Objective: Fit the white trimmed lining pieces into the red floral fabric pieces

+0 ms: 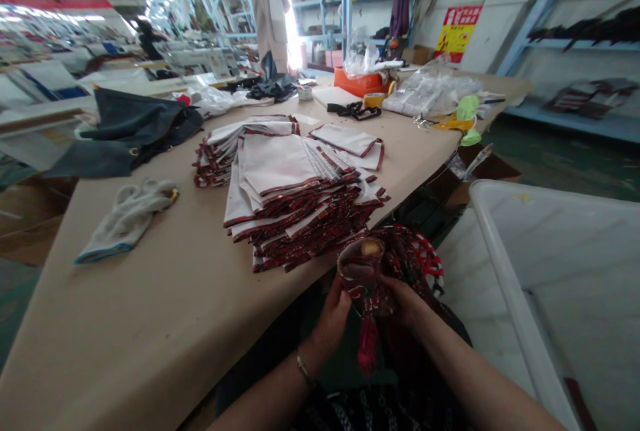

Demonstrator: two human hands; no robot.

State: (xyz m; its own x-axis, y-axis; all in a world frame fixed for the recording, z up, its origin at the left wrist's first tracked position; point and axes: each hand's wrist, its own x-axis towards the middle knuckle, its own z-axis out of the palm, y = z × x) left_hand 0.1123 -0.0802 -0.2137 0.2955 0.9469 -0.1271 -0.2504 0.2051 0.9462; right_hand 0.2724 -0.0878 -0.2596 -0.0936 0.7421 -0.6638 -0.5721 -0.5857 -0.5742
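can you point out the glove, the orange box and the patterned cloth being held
glove [129,216]: head view, middle of its fabric
orange box [356,86]: head view, its front wall
patterned cloth [369,290]: head view, its outer side, below the opening

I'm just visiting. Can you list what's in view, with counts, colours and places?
Table: one, tan, centre and left
Large fabric pile: one, white edged dark red, mid-table
Smaller fabric pile: one, same colours, behind it, left
Glove: at least one, pale grey with blue edge, table's left
Dark sheet: at least one, dark grey, table's far left
Box: one, orange, table's back
Roll: one, yellow, beside the box
Poster: one, red and yellow, back wall
Bin: one, white, right
Held fabric: one, dark red patterned, between both hands
Tassel: one, red, below the held fabric
Left hand: one, bare, holding the fabric's left
Right hand: one, bare, holding its right
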